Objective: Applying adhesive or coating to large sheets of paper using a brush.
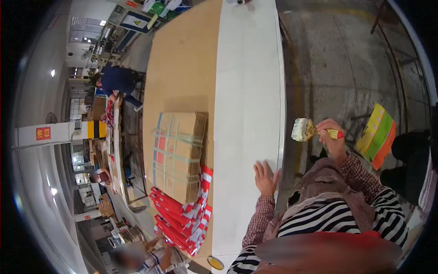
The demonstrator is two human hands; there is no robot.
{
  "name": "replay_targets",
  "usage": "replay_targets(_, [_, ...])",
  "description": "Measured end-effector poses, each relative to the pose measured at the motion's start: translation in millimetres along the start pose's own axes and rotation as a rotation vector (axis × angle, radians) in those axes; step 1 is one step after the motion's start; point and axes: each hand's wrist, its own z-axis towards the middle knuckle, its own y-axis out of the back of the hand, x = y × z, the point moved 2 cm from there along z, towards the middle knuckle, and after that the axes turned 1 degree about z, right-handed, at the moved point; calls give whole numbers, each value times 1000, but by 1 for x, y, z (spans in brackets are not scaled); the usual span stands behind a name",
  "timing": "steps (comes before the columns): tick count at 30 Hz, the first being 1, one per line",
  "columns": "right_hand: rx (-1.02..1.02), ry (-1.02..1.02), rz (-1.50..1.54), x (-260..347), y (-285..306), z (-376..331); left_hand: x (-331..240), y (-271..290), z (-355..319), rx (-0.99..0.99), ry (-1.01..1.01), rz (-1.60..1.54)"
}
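My right hand (332, 139) grips a wide paintbrush (306, 130) by its red and yellow handle. The pale, glue-coated bristles point left, raised just off the right edge of the long white sheet (248, 105). My left hand (265, 178) lies flat with spread fingers on the near right part of that sheet. The white sheet runs along a brown table top (182, 64).
A strapped bundle of brown cardboard (179, 153) lies left of the sheet, on a stack of red and white folded cartons (182, 221). A person sits at the near left corner, others work further left. A green, yellow and orange box (376, 134) stands on the concrete floor at right.
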Motion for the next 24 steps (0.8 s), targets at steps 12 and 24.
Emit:
replay_targets(12, [47, -158, 92, 3, -21, 195, 18, 25, 30, -374, 525, -625])
replay_targets(24, [-108, 170, -11, 22, -4, 506, -39, 71, 203, -723, 533, -455])
